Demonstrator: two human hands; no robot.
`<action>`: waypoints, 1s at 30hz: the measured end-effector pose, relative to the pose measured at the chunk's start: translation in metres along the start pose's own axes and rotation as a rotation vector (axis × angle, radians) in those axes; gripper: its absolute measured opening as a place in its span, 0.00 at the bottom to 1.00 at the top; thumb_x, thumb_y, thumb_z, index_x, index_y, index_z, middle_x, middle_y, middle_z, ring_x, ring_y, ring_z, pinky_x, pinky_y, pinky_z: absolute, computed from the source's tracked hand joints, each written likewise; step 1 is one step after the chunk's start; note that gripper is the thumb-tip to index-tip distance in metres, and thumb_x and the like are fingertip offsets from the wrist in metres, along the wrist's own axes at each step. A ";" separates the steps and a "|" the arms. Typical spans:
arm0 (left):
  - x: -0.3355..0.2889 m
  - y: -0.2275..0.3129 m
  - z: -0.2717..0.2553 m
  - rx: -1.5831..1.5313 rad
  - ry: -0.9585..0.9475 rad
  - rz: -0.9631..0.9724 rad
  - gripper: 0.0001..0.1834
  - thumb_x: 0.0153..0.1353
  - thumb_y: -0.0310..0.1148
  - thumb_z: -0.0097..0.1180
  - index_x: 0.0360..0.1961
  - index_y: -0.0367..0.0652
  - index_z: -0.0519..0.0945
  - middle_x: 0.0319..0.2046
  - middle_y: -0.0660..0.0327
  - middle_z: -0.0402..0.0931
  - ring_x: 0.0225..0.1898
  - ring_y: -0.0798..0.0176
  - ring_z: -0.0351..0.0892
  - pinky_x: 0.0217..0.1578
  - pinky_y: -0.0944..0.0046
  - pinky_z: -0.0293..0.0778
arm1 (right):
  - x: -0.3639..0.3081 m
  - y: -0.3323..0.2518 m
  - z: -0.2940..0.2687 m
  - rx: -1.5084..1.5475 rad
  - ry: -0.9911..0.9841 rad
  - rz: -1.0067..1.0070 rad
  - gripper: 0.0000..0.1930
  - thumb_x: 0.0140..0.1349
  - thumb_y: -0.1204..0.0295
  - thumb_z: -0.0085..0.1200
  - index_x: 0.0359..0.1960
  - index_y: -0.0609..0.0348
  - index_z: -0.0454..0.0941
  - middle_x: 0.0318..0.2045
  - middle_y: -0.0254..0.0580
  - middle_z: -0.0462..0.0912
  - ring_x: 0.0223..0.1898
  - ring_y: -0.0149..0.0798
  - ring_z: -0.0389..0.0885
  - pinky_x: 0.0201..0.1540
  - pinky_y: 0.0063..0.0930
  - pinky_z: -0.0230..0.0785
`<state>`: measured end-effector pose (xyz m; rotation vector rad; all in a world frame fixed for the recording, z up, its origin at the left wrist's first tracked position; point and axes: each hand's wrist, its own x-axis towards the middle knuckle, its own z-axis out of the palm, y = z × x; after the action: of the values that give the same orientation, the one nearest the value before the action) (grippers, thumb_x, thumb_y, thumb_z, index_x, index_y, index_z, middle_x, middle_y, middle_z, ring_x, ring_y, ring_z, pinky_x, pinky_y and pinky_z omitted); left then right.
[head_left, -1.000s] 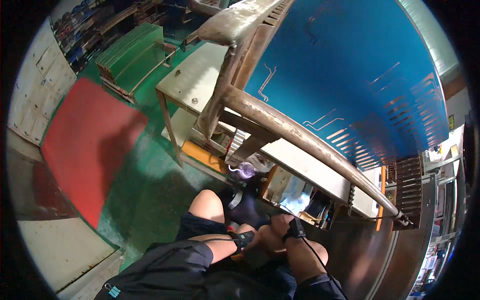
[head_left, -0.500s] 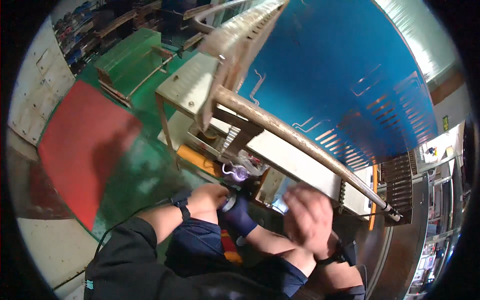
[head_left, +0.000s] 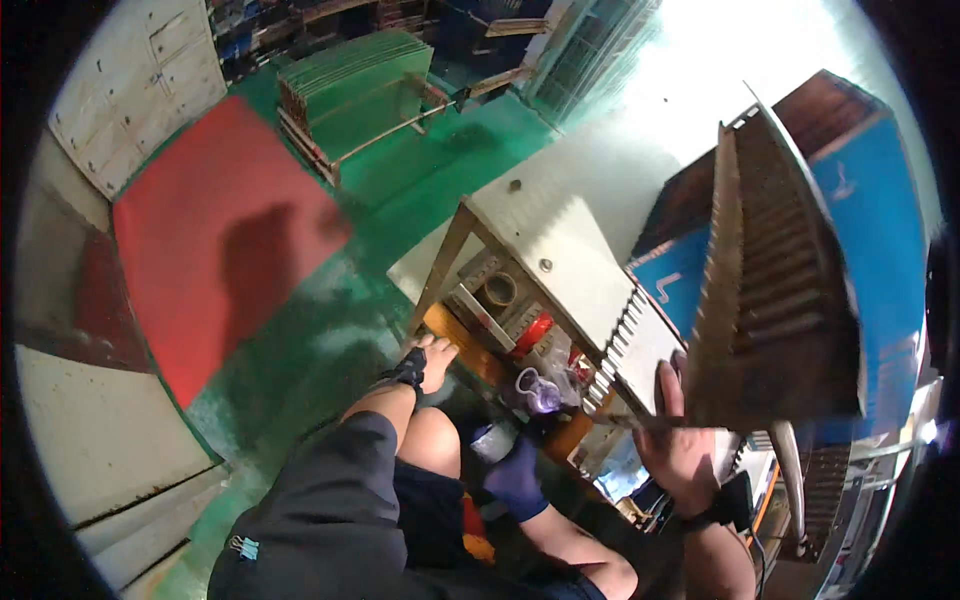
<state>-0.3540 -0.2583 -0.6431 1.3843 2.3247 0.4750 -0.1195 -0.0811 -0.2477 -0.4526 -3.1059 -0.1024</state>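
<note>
At the underside of a brown slotted metal rack (head_left: 775, 250), my right hand (head_left: 685, 465) is raised with its fingers up against the lower edge. The rack hides part of that hand, but it seems to hold the edge. Behind the rack stands a blue panel (head_left: 875, 200) with cut-out slots. My left hand (head_left: 434, 362) reaches forward above my knee with its fingers spread and nothing in it. Nearest to it is a yellow-orange bar (head_left: 462, 345) below the white table (head_left: 560, 215).
Under the table are a ring-shaped part (head_left: 497, 290), a red item (head_left: 532, 334) and a lavender jug (head_left: 540, 393) beside clear plastic. A red sheet (head_left: 215, 250) lies on the green floor (head_left: 450, 165). Farther off stand a green rack (head_left: 355, 85) and pale lockers (head_left: 125, 90).
The slotted rack and blue panel have swung to the right and tilted. My right hand has moved up to the rack. My left hand has left my lower leg and reaches forward. The view has shifted.
</note>
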 end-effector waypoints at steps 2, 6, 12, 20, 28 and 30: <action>0.025 0.000 0.011 0.019 -0.040 -0.019 0.30 0.53 0.32 0.61 0.61 0.49 0.77 0.58 0.56 0.76 0.64 0.47 0.71 0.62 0.46 0.71 | 0.013 0.013 0.026 0.104 0.185 -0.118 0.45 0.49 0.77 0.67 0.72 0.62 0.62 0.71 0.63 0.63 0.72 0.69 0.60 0.73 0.60 0.55; 0.058 -0.007 0.025 0.177 -0.220 -0.059 0.28 0.53 0.32 0.63 0.59 0.53 0.80 0.60 0.62 0.76 0.68 0.51 0.67 0.63 0.47 0.69 | 0.033 0.013 0.033 0.013 0.102 -0.085 0.45 0.48 0.73 0.68 0.71 0.59 0.62 0.70 0.63 0.64 0.71 0.69 0.61 0.72 0.62 0.55; 0.098 -0.059 0.112 0.306 -0.039 -0.181 0.19 0.62 0.37 0.56 0.52 0.51 0.87 0.64 0.59 0.76 0.68 0.50 0.64 0.65 0.38 0.62 | 0.051 0.004 0.044 -0.029 0.115 -0.102 0.44 0.49 0.70 0.67 0.71 0.60 0.61 0.69 0.65 0.65 0.69 0.71 0.64 0.70 0.64 0.57; 0.146 -0.048 0.145 0.578 -0.202 0.011 0.24 0.65 0.42 0.50 0.59 0.48 0.83 0.70 0.53 0.69 0.72 0.44 0.57 0.67 0.30 0.58 | 0.046 0.010 0.055 -0.147 0.081 -0.080 0.47 0.44 0.70 0.70 0.70 0.63 0.62 0.67 0.69 0.65 0.68 0.74 0.64 0.69 0.68 0.57; 0.183 -0.086 0.217 -0.029 0.040 -0.219 0.24 0.61 0.42 0.54 0.58 0.47 0.83 0.66 0.40 0.69 0.69 0.42 0.66 0.65 0.28 0.62 | 0.052 0.012 0.059 -0.120 0.085 -0.098 0.46 0.47 0.70 0.68 0.71 0.61 0.61 0.69 0.69 0.62 0.69 0.73 0.63 0.70 0.67 0.56; 0.175 -0.110 0.216 -0.075 -0.174 -0.344 0.20 0.61 0.39 0.55 0.51 0.44 0.86 0.65 0.39 0.71 0.62 0.41 0.76 0.63 0.31 0.66 | 0.056 0.006 0.060 -0.121 0.072 -0.084 0.46 0.48 0.70 0.68 0.71 0.62 0.61 0.69 0.70 0.63 0.68 0.73 0.63 0.70 0.67 0.56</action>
<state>-0.4063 -0.1338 -0.9099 0.9250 2.3096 0.3190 -0.1706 -0.0557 -0.3063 -0.3117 -3.0590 -0.3009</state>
